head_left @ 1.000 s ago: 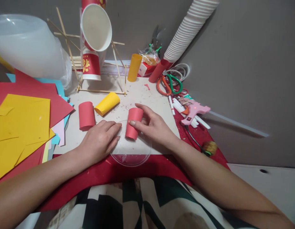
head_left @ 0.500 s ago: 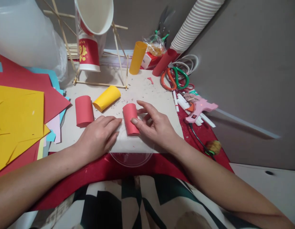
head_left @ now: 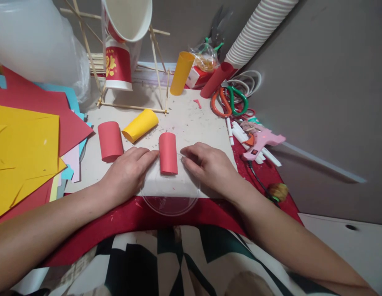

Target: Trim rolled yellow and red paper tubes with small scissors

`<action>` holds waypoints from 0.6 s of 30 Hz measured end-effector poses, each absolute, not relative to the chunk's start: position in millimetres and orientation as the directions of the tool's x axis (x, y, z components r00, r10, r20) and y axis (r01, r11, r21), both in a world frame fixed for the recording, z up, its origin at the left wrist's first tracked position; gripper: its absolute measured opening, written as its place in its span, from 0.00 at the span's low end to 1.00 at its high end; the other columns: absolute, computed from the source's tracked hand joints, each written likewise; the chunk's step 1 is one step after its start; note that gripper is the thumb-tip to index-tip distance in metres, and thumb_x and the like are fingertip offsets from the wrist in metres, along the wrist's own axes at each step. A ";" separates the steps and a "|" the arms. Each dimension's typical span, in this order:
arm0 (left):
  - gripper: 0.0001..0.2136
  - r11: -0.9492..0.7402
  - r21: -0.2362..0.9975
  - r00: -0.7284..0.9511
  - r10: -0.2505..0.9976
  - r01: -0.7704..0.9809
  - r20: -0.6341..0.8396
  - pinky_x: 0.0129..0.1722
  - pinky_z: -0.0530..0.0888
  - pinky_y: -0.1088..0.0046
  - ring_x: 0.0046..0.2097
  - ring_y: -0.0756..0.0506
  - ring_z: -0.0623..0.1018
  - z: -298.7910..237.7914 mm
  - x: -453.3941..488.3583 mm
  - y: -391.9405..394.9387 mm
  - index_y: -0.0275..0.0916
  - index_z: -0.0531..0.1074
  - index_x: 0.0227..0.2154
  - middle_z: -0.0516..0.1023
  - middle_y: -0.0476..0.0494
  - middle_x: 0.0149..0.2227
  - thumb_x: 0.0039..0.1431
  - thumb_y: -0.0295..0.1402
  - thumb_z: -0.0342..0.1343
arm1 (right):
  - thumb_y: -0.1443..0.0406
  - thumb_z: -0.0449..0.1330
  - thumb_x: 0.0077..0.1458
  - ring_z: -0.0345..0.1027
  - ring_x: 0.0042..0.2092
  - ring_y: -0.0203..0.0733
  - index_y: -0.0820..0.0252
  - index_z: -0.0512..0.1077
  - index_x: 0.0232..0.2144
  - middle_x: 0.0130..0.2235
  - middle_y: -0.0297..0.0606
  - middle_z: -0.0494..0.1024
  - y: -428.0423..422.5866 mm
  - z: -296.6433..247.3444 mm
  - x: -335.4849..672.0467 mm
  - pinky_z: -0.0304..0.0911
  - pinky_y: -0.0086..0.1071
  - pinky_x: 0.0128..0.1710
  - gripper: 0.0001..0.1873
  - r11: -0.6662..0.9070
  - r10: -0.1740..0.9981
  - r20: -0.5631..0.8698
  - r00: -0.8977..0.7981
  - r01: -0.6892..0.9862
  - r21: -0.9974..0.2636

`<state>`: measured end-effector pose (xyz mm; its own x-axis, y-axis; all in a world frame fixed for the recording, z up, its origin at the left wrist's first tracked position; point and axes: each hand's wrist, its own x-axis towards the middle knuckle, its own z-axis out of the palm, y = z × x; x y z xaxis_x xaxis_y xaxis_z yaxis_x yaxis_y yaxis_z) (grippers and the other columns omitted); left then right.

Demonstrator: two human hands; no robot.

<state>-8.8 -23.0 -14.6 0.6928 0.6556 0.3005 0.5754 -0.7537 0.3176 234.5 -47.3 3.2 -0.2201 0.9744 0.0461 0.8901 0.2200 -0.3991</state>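
Note:
A short red paper tube lies in front of me at the inner side of both hands. My left hand rests on the board at its left, fingers closed together and their tips beside the tube's edge; what they may hold is hidden. My right hand is closed in a pinch just right of the tube, apart from it. A faint thin pale strand shows at its fingertips, too fine to name. Beneath the tube lies a clear round plastic lid. Another red paper tube and a yellow paper tube lie farther left.
Coloured paper sheets are piled at left. Behind stands a stick frame with paper cups. An orange tube, a dark red tube, scissors and a pink glue gun sit at the back and right.
My right hand has let go of the red tube, drawn slightly right and brought its fingers together. The tube stands a little straighter. My left hand stays nearly in place.

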 end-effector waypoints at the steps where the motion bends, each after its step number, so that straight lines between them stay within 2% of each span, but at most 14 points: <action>1: 0.18 -0.753 0.317 0.692 0.657 0.577 0.301 0.45 0.77 0.59 0.45 0.39 0.77 -14.6 -8.6 -22.9 0.33 0.67 0.54 0.78 0.34 0.46 0.61 0.23 0.48 | 0.64 0.53 0.60 0.71 0.38 0.46 0.61 0.76 0.40 0.38 0.44 0.78 -47.1 3.2 234.9 0.64 0.37 0.38 0.12 0.222 0.973 0.030 -0.228 0.898 -0.380; 12: 0.16 -0.762 0.340 0.687 0.646 0.551 0.333 0.45 0.77 0.62 0.45 0.40 0.77 -13.6 -8.4 -22.3 0.32 0.69 0.52 0.78 0.34 0.46 0.61 0.24 0.49 | 0.68 0.49 0.62 0.70 0.41 0.48 0.64 0.73 0.40 0.40 0.46 0.77 -45.6 5.5 236.5 0.64 0.38 0.42 0.12 0.233 0.962 -0.047 -0.269 0.899 -0.371; 18: 0.19 -0.765 0.363 0.678 0.642 0.532 0.359 0.48 0.77 0.60 0.47 0.41 0.78 -10.9 -10.1 -22.7 0.33 0.66 0.54 0.78 0.35 0.48 0.59 0.22 0.49 | 0.67 0.49 0.63 0.69 0.40 0.46 0.62 0.71 0.39 0.40 0.45 0.76 -46.2 8.3 237.3 0.63 0.37 0.41 0.11 0.240 0.958 -0.049 -0.282 0.885 -0.398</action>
